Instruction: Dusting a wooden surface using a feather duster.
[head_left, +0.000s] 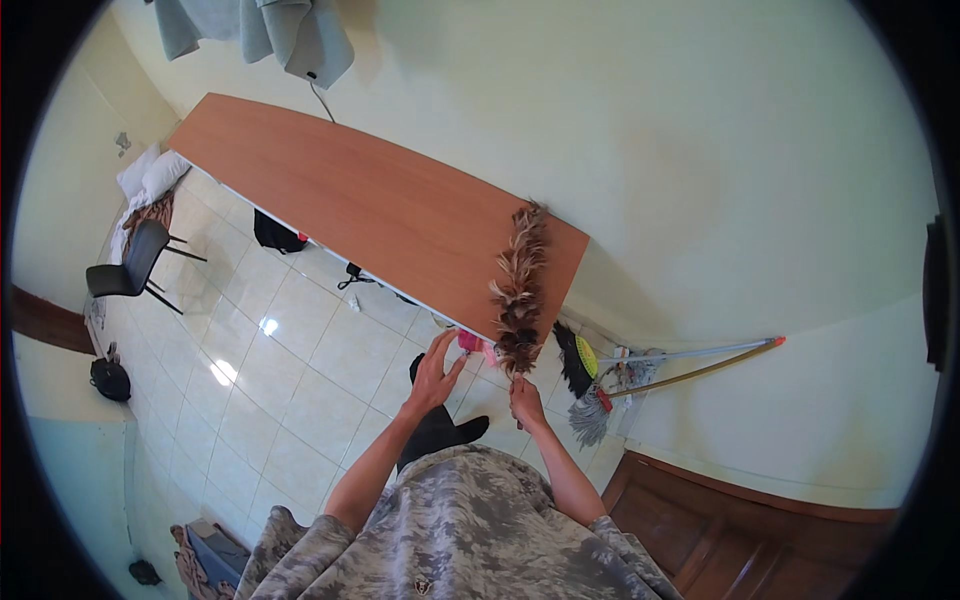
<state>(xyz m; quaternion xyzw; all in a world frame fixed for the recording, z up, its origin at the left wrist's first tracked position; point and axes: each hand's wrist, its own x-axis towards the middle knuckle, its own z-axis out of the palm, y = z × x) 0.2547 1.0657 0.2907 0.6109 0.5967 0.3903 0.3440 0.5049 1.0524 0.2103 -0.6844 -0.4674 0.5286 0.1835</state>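
Note:
A long brown feather duster (523, 281) lies across the near right end of a wood-topped table (360, 195). Its handle is in my right hand (526, 403), just off the table's end. My left hand (435, 373) is raised beside the table's near edge, fingers apart, holding nothing. Between the hands, partly hidden under the tabletop, something pink (470, 341) shows; what it is cannot be told.
A broom (576, 360) and a string mop (590, 418) lean by the wall at right, near a wooden door (720, 532). A black chair (139, 262) stands far left. A black bag (277, 231) is under the table. Grey cloth (255, 34) hangs above.

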